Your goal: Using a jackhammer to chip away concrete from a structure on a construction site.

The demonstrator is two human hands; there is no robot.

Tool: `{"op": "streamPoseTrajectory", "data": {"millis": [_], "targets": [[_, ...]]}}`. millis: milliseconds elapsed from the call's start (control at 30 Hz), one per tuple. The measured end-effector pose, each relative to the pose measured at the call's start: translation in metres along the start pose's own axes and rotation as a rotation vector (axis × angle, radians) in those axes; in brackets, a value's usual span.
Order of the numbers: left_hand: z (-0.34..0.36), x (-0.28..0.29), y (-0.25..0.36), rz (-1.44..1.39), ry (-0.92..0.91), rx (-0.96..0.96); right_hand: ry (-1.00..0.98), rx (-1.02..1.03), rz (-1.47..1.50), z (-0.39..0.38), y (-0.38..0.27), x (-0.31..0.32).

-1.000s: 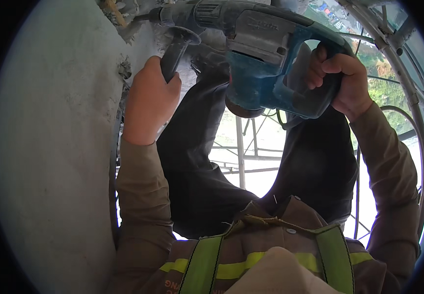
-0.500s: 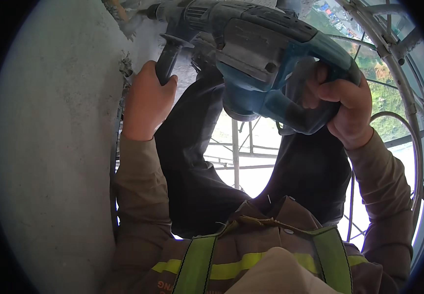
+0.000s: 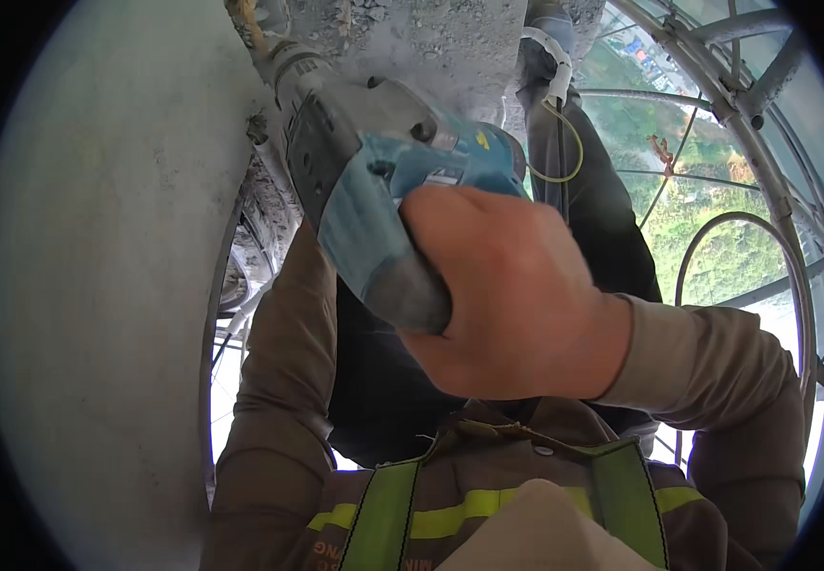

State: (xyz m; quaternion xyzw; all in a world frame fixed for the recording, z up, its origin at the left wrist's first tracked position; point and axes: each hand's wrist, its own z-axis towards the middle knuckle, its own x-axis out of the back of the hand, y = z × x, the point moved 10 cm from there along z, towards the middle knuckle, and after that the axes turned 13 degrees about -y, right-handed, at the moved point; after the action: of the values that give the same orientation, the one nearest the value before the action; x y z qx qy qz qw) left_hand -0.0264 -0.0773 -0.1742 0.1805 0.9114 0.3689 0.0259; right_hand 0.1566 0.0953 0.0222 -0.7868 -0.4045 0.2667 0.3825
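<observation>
My right hand (image 3: pixel 516 285) is wrapped round the rear handle of a blue and grey hammer drill (image 3: pixel 364 224). The drill slants up and left, its front end at the broken edge beside the pale wall (image 3: pixel 112 247). The drill's body covers my left hand; only the left sleeve (image 3: pixel 288 328) shows, running up behind it. Whether that hand holds the side handle cannot be seen. A brownish piece (image 3: pixel 245 24) sticks out near the drill's front end, and the bit itself is not distinct.
Grey crumbled concrete (image 3: pixel 412 62) with loose rubble lies beyond the drill. A white-wrapped cable (image 3: pixel 556 67) with a thin yellow loop hangs near my dark-trousered leg (image 3: pixel 597 181). Scaffold pipes (image 3: pixel 764 162) curve along the right, with greenery far below.
The drill has swung from lying across the view to pointing up-left, its rear coming down toward me. My right hand moved left and nearer with the handle; my left hand went behind the drill.
</observation>
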Motion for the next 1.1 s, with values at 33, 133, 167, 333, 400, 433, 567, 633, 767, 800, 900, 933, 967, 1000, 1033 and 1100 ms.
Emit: {"op": "streamPoseTrajectory", "data": {"millis": [33,133,167,333,400,433,567,633,767,800,900,933,967,1000,1033,1100], "targets": [[-0.004,0.000,-0.014,-0.047,0.009,0.030,-0.006,0.011,0.015,0.002,-0.003,-0.011],[-0.011,0.008,-0.038,-0.169,0.050,0.118,-0.066,0.067,-0.032,-0.006,0.002,-0.052],[-0.012,0.010,-0.045,-0.211,0.064,0.146,-0.098,0.088,-0.100,-0.011,0.003,-0.072],[0.000,-0.015,-0.071,-0.490,0.089,0.251,-0.156,0.098,-0.240,-0.018,0.033,-0.150],[-0.004,-0.012,-0.078,-0.597,0.111,0.291,-0.068,0.097,-0.131,-0.025,0.050,-0.125],[-0.005,-0.011,-0.079,-0.651,0.126,0.314,-0.030,0.099,-0.073,-0.033,0.057,-0.111],[-0.001,-0.022,-0.054,-0.453,0.063,0.388,-0.035,-0.177,0.372,-0.086,0.128,-0.032],[0.010,-0.031,-0.006,0.192,-0.076,0.464,0.007,-0.192,0.473,-0.115,0.153,-0.014],[0.042,-0.026,0.111,0.603,-0.055,0.250,0.169,-0.253,0.777,-0.152,0.201,-0.014],[0.049,-0.025,0.130,0.603,-0.049,0.243,0.227,-0.285,0.878,-0.159,0.219,-0.017],[0.088,-0.026,0.182,0.874,-0.111,0.223,0.284,-0.274,1.148,-0.146,0.286,-0.034],[0.099,-0.024,0.188,0.886,-0.103,0.217,0.189,-0.332,1.109,-0.136,0.300,-0.041],[0.113,-0.020,0.190,0.963,-0.084,0.221,0.192,-0.316,1.111,-0.126,0.296,-0.038],[0.128,-0.017,0.192,1.037,-0.066,0.222,0.202,-0.323,1.032,-0.117,0.291,-0.033],[0.144,-0.016,0.195,1.110,-0.048,0.220,0.216,-0.332,0.951,-0.112,0.288,-0.026],[0.176,-0.002,0.185,1.139,-0.042,0.239,0.229,-0.238,0.971,-0.112,0.282,-0.024]]}}
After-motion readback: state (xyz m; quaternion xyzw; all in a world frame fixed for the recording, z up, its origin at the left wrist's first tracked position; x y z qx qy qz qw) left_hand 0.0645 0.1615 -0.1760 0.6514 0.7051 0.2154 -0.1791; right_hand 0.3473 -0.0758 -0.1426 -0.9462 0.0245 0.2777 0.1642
